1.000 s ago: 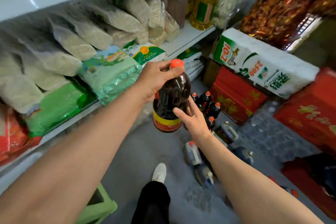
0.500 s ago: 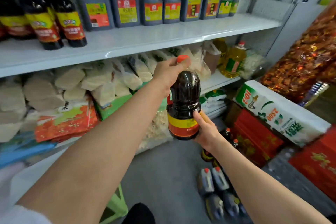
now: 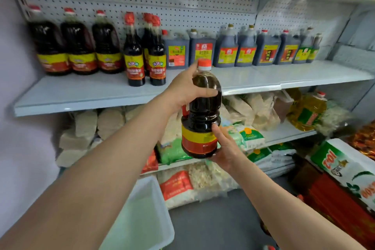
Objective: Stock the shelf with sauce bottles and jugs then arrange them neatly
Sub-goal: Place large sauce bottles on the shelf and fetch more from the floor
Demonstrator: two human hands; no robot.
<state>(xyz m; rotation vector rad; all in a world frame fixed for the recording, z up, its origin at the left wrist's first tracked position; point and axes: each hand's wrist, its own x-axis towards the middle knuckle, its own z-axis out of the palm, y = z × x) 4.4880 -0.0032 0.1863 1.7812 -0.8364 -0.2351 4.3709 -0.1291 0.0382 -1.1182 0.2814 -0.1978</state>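
Below the front edge of the sauce shelf (image 3: 121, 95), I hold one large dark sauce bottle (image 3: 202, 115) upright in the air, in front of the lower shelf of bagged goods (image 3: 259, 111). My left hand (image 3: 185, 87) is clenched around its shoulder just under the orange cap (image 3: 204, 64); my right hand (image 3: 225, 150) cups the base, thumb pressed on the yellow-and-red label. Step in hand, as I judge it: carrying a bottle up for stocking. Three matching large bottles (image 3: 78, 46) stand at the shelf's left, slim bottles (image 3: 145, 55) beside them, and square jugs (image 3: 239, 48) to the right. The next move calls for lifting the base clear of the shelf edge, then setting the bottle on bare shelf in front of its like, label outward.
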